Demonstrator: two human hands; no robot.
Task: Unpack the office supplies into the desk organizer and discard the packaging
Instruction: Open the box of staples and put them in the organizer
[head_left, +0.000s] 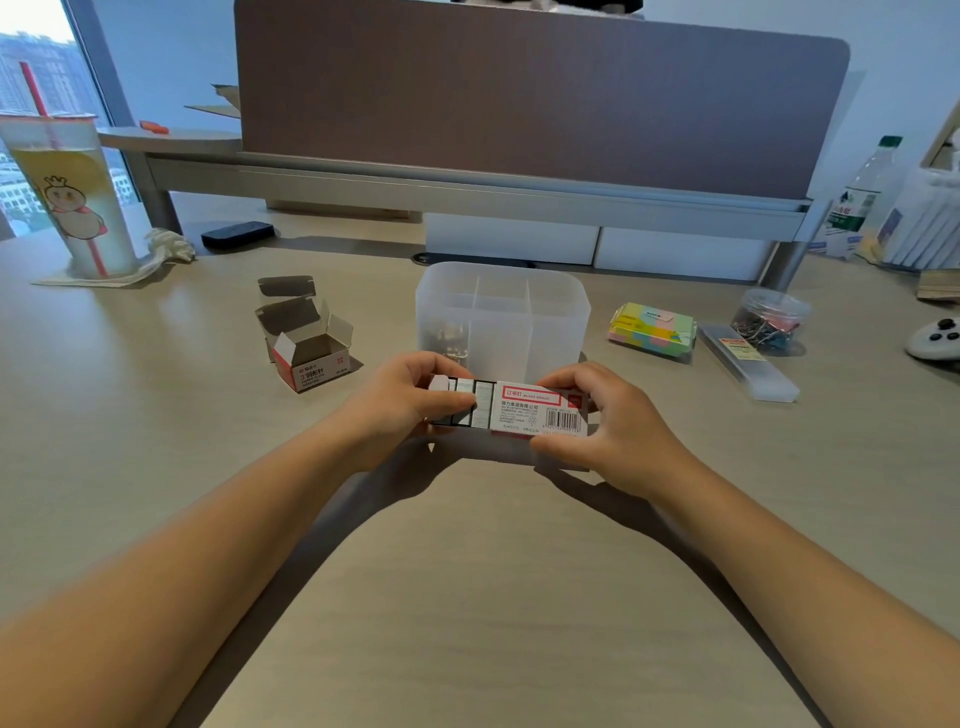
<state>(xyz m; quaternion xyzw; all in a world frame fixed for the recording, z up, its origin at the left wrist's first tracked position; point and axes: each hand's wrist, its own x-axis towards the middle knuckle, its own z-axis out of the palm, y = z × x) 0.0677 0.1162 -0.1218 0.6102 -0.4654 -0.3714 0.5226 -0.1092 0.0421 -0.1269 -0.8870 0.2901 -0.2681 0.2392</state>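
Both hands meet above the desk (467, 597), just in front of the translucent desk organizer (503, 312). The right hand (613, 426) grips the white and red staple box (540, 410) by its right end, fingers curled over the far edge and thumb on the near side, the barcode face turned up. The left hand (400, 400) holds the inner tray of staples (470, 402), which sticks out of the box's left end; its thumb presses on the silver staple strips and its fingers wrap the far side. Box and tray are lifted off the desk, casting a shadow beneath. The organizer stands upright with several compartments, and metal clips show dimly through its front left wall. To the left of it sits an opened paper clip box (311, 353) with its flaps up, and behind that a second opened carton (287, 291). To the right of the organizer lie a pack of coloured sticky notes (653, 330), a long clear case (748, 364), and a round clear tub of binder clips (771, 319). At the far left stands a drink cup with a red straw (67, 197) on a napkin, beside a crumpled tissue (169, 244). A water bottle (865, 192) stands at the far right, and a white controller (935, 340) lies at the right edge.
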